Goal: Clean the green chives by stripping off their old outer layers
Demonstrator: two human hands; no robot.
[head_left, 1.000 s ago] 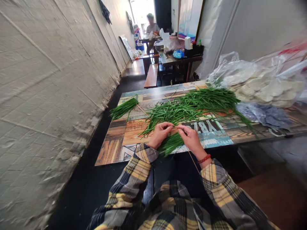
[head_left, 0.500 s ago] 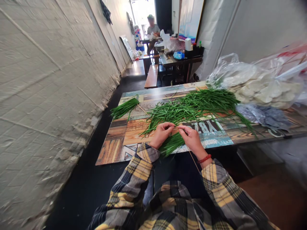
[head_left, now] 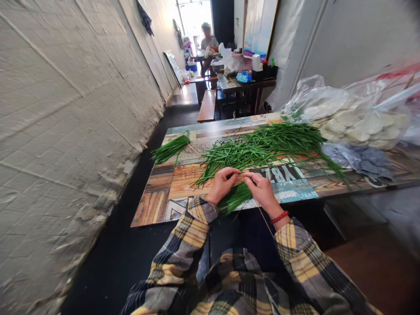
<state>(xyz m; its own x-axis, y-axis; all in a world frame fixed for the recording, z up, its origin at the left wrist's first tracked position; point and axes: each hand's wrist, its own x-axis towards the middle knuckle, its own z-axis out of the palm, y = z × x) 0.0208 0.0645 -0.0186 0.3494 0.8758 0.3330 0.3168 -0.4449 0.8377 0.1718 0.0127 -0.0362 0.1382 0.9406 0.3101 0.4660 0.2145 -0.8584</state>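
My left hand (head_left: pixel 224 184) and my right hand (head_left: pixel 261 190) meet fingertip to fingertip above the near edge of the table, both pinched closed. From under my right hand a thin wooden skewer (head_left: pixel 265 219) slants down past the table edge. What my left fingertips pinch is too small to make out. Just below both hands lies a bunch of green chives (head_left: pixel 234 199), partly covered by them. Beyond my fingers a large loose heap of chives (head_left: pixel 262 142) spreads over the tabletop. To the left sits a smaller, neat bundle of chives (head_left: pixel 172 148), with a thin stick (head_left: pixel 195 150) at its right end.
On the right of the patterned table (head_left: pixel 152 197) are clear plastic bags (head_left: pixel 361 122) holding pale flat pieces, and a grey cloth (head_left: pixel 374 162). A rough wall (head_left: pixel 82 109) runs along the left. Further back stand a bench (head_left: pixel 207 105), another table (head_left: pixel 238 85) and a seated person (head_left: pixel 210 41).
Both hands stay almost in the same place, fingertips still together. The view has shifted very slightly; nothing else has visibly moved.
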